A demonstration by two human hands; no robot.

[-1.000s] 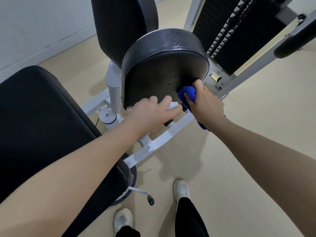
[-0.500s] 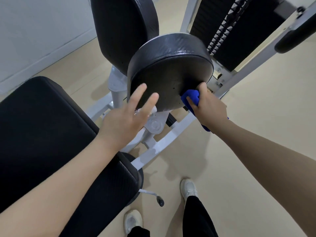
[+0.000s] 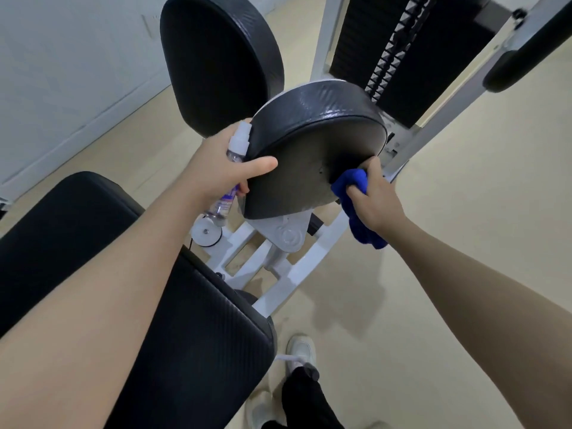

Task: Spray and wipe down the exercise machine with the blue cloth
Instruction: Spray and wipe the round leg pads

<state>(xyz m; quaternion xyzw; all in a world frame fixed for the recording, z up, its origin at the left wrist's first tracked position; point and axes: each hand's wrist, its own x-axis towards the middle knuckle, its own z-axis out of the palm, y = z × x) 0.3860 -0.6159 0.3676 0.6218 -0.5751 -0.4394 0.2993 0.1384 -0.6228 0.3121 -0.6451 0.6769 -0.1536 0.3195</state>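
Since a moment ago, the left hand (image 3: 216,174) has picked up the spray bottle (image 3: 230,178), gripping it. The right hand (image 3: 376,199) clutches the blue cloth (image 3: 353,182) against the pad (image 3: 312,156); spraying likely comes next.

The floor (image 3: 464,212) is a pale beige, smooth covering that fills the right side and centre of the frame. At upper left it meets a white wall (image 3: 62,72) along a light baseboard. The white frame (image 3: 309,252) of the exercise machine rests directly on the floor at centre, its bars running diagonally. At the bottom centre, two white shoes (image 3: 301,354) stand on the floor. Soft shadows lie on the floor beside the frame.
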